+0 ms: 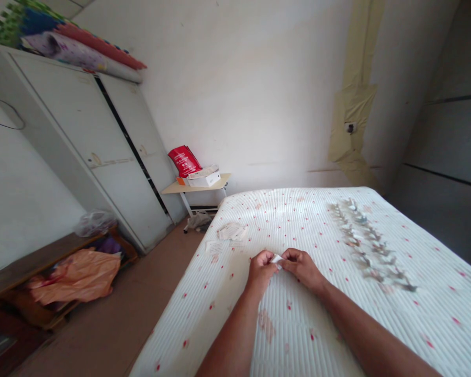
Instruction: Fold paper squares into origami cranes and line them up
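A small folded piece of white paper (276,259) is pinched between my two hands above the mattress (294,335). My left hand (262,267) grips its left side with thumb and fingers closed. On its right side, the thumb and bent fingers of my right hand (301,266) close on the same piece. Beyond my left hand lie a crumpled pale sheet (232,231) and flat printed paper slips (217,247). To the right, several small folded paper pieces (371,246) stand in two slanting rows, blurred in this view.
Against the wall, a small table (172,188) carries a red bag (184,161) and a white box (206,179). A grey cabinet (78,120) with rolled mats (90,55) on top stands at the left. An orange plastic bag (78,277) lies on a low wooden bench.
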The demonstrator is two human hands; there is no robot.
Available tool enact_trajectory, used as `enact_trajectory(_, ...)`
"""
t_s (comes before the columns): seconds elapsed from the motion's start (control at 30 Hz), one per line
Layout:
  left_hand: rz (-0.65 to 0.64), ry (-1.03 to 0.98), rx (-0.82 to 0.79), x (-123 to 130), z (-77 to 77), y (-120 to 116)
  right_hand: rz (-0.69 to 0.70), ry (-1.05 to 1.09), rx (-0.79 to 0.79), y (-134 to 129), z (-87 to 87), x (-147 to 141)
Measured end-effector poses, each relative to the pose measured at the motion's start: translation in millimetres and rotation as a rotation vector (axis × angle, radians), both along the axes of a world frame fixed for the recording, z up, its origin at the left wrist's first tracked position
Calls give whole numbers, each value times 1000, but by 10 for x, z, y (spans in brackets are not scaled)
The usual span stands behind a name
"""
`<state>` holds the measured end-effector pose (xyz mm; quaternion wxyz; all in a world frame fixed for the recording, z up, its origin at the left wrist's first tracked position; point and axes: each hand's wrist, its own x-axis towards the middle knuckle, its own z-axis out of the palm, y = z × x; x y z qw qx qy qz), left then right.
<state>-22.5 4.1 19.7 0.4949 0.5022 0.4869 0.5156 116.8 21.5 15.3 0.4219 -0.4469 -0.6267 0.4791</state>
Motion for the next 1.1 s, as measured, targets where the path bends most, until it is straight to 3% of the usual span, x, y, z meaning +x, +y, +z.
enact_trajectory(0.27,-14,64,-3,-21,13,-15,-24,-30,44,61,-98,30)
enact_trajectory(0.47,23,102,36,-48,-37,18,41,-7,-42,23,-10,48)
enact_trajectory(0.63,9,8,33,-79,-105,59,87,33,-22,29,14,70)
enact_trajectory(0.9,-10,-40,28,-53,-77,47,49,20,-1,32,-5,57)
enact_trajectory(1.1,-31,44,-20,-61,-56,30,63,-53,37,28,0,65)
